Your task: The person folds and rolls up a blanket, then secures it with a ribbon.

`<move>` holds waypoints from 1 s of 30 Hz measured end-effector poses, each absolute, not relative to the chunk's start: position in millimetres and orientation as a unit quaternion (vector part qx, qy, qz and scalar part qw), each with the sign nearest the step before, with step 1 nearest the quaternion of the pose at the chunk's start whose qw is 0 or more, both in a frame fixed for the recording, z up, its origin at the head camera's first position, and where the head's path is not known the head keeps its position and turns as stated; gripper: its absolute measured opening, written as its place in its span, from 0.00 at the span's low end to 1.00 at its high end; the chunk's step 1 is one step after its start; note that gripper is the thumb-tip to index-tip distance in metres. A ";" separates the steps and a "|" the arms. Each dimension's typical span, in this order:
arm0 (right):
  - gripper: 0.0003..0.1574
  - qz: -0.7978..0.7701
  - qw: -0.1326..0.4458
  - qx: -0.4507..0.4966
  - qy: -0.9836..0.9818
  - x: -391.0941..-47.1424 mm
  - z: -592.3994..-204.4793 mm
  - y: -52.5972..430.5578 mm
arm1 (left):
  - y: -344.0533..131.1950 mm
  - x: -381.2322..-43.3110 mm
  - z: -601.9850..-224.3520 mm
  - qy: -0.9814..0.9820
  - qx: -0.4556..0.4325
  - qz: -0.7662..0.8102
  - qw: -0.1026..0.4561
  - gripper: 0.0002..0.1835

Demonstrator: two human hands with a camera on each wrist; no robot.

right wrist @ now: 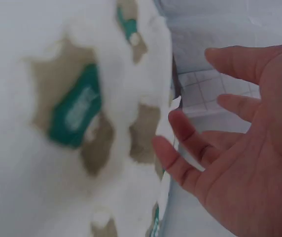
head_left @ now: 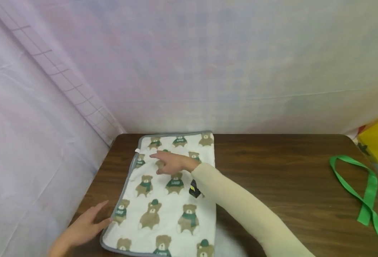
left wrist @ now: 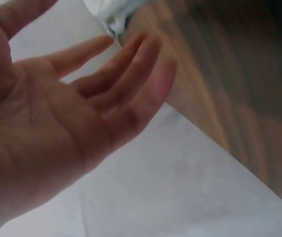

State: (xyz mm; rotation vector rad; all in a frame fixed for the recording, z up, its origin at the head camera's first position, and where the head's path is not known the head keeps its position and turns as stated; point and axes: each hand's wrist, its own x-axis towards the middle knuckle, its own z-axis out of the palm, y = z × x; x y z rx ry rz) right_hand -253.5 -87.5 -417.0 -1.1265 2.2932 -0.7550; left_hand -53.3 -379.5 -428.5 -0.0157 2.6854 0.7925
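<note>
Hands apart over a folded blanket (head_left: 158,198), you work at the nine o'clock side of a dark wooden tabletop (head_left: 272,167), with noon facing away from you. Your left hand (head_left: 83,228) sits at the blanket's eight o'clock, fingers spread and gripping nothing, its tips at the trimmed border; whether they touch cannot be told. Your right hand (head_left: 171,162) reaches over the cloth just past noon from its centre, fingers loosely extended toward ten o'clock and likewise holding nothing; contact there is also unclear. That spacing probably lets you govern the near and far stretches of one long edge together, palms free to press or pinch. The green strap (head_left: 369,192) lies looped at the table's three o'clock, perhaps set there to leave you working room.

The blanket looks soft and fairly flat, white with rows of brown teddy bears in green scarves, hats and lettered jumpers. Grey trim runs along its six, nine and twelve o'clock sides (the three o'clock side shows none, which suggests a fold). A small white tag (head_left: 137,150) pokes out at eleven o'clock, and slight ripples cross the cloth near your right hand.
</note>
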 end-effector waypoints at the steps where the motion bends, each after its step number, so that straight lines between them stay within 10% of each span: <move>1: 0.43 -0.268 0.237 -0.414 0.837 -251.0 -417.9 -83.3 | -374.2 -56.0 -427.0 0.952 0.005 0.264 0.157 0.39; 20: 0.42 -0.147 0.202 -0.355 0.901 -208.7 -438.1 -9.9 | -300.4 -109.0 -444.9 0.959 0.226 0.172 0.013 0.34; 30: 0.60 -0.090 0.217 -0.358 0.904 -191.0 -457.4 10.1 | -298.2 -138.4 -460.2 0.948 0.224 0.179 0.135 0.59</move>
